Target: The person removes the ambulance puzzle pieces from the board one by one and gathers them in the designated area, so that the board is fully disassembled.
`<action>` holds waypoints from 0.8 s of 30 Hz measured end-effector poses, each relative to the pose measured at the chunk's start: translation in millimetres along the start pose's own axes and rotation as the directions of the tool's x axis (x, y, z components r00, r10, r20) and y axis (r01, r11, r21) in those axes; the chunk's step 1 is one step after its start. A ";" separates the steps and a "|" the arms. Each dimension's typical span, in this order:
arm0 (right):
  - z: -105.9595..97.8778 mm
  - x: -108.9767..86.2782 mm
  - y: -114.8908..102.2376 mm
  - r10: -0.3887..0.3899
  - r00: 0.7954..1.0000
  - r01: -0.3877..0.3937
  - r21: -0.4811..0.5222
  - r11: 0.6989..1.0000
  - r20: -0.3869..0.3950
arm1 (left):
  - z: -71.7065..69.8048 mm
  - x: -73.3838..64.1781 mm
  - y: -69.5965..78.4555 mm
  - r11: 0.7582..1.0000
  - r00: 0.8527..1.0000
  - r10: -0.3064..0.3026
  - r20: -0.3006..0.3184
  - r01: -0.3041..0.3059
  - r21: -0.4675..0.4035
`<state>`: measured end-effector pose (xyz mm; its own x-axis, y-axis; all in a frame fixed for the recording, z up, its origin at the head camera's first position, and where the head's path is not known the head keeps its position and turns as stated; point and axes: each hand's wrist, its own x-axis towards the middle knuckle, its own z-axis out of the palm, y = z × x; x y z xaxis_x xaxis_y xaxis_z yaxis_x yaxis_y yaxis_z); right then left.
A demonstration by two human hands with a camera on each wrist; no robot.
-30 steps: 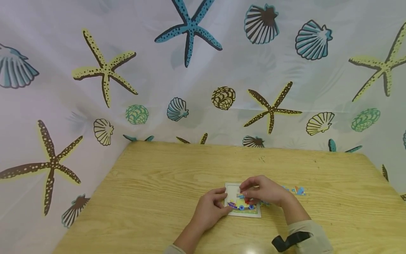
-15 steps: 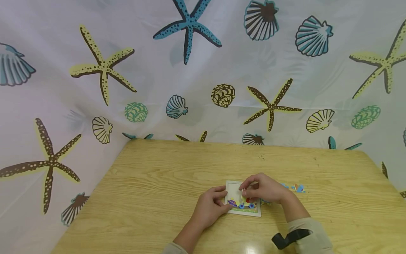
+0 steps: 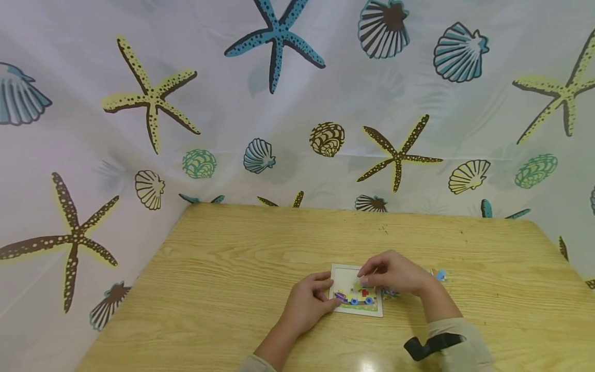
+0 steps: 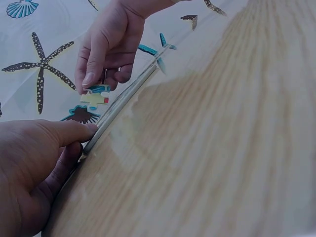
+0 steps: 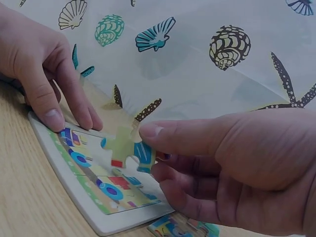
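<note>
My left hand (image 3: 307,305) grips the left side of a small jigsaw puzzle board (image 3: 344,272), its thumb on the near left corner. Along the board's lower part lies a partly assembled picture with blue wheels, seen closely in the right wrist view. My right hand (image 3: 397,276) pinches a jigsaw puzzle piece (image 5: 118,147) between thumb and fingers. Cream-yellow with blue and a red patch, that piece is held tilted above the board. In the left wrist view the piece (image 4: 94,98) hangs below the right fingertips, past the board's edge.
Loose jigsaw puzzle pieces (image 5: 180,227) lie by the board's right edge, partly behind my right hand. Another piece (image 3: 438,275) is farther right on the wooden table (image 3: 232,268). A curtain (image 3: 297,129) printed with shells and starfish stands behind the table.
My right hand has shifted slightly right and away from me with the puzzle piece, uncovering more of the picture, including a red part. The left hand keeps its hold on the board.
</note>
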<state>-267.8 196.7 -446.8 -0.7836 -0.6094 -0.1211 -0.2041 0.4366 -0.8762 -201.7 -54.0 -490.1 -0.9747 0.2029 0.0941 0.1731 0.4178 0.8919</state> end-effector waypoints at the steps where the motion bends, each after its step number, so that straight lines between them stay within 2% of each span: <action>1: -0.9 -0.2 0.4 0.009 1.000 -0.009 0.012 1.000 -0.005 | 0.3 0.2 -0.3 1.000 1.000 0.003 0.000 -0.003 0.001; 11: -12.3 -9.1 1.7 0.099 0.995 -0.096 0.140 0.985 -0.014 | 0.6 1.0 0.9 1.000 1.000 -0.003 -0.013 0.003 0.013; 24: -36.7 -27.4 16.0 0.133 0.989 -0.123 0.155 0.980 -0.057 | 1.7 1.1 -0.5 1.000 1.000 -0.001 -0.015 0.001 0.016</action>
<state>-271.2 244.7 -440.3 -0.8362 -0.5069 -0.2095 -0.0132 0.4005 -0.9162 -202.6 -52.5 -491.2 -0.9768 0.1896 0.1000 0.1745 0.4324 0.8847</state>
